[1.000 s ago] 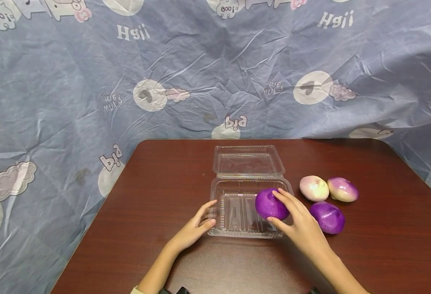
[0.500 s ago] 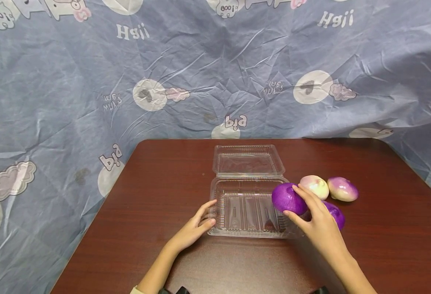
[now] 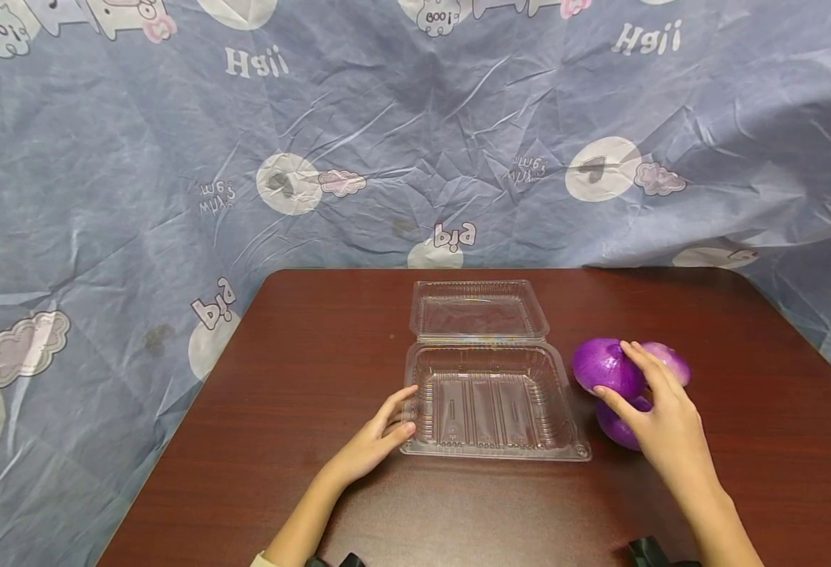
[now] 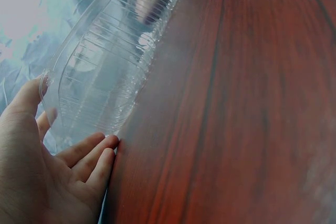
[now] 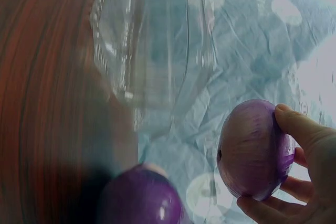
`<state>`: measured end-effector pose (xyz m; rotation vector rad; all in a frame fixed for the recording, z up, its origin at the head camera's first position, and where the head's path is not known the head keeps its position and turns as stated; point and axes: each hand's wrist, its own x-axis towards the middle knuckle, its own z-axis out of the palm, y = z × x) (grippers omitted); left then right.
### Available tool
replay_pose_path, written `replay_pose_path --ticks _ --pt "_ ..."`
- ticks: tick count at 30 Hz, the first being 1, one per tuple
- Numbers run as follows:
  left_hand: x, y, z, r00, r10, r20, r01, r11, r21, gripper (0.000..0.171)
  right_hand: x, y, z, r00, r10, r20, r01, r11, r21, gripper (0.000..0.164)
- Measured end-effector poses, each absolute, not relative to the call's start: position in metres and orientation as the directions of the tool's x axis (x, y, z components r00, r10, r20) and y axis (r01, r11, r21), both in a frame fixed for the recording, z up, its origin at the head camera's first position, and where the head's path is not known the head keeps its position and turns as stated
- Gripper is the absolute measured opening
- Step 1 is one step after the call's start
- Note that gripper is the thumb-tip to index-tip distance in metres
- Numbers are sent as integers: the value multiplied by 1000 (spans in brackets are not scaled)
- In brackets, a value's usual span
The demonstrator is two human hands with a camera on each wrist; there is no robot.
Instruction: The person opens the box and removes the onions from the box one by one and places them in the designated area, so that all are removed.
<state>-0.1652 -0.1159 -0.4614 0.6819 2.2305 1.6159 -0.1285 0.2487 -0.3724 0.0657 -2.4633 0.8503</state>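
In the head view, my right hand (image 3: 666, 421) grips a purple onion (image 3: 602, 368) between thumb and fingers, to the right of the clear plastic container (image 3: 581, 451). The right wrist view shows the held onion (image 5: 252, 153) from its side, clear of the table. A second purple onion (image 3: 619, 425) lies below it, partly covered by the hand. Just beyond the fingers is a purple-and-white onion (image 3: 673, 361). My left hand (image 3: 369, 449) touches the container's left rim with thumb and fingertips, its fingers extended. Nothing lies in the container's base.
The container's hinged lid (image 3: 479, 315) lies folded back on the brown wooden table (image 3: 316, 339). A blue printed cloth (image 3: 401, 118) hangs behind the table's far edge.
My right hand has carried the purple onion rightward from over the container, out past its right edge. The pale onion is now hidden behind it. My left hand has stayed in place.
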Motion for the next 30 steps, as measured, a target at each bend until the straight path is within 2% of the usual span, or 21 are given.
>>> replay_pose_path --ticks 14,30 --pt "-165 -116 -462 -840 541 29 195 253 948 54 -133 289 -385 -854 262 450 -84 784 -615 65" --pt "-166 -116 -462 -842 538 29 194 251 948 54 -125 326 -407 -835 431 341 115 744 -659 66"
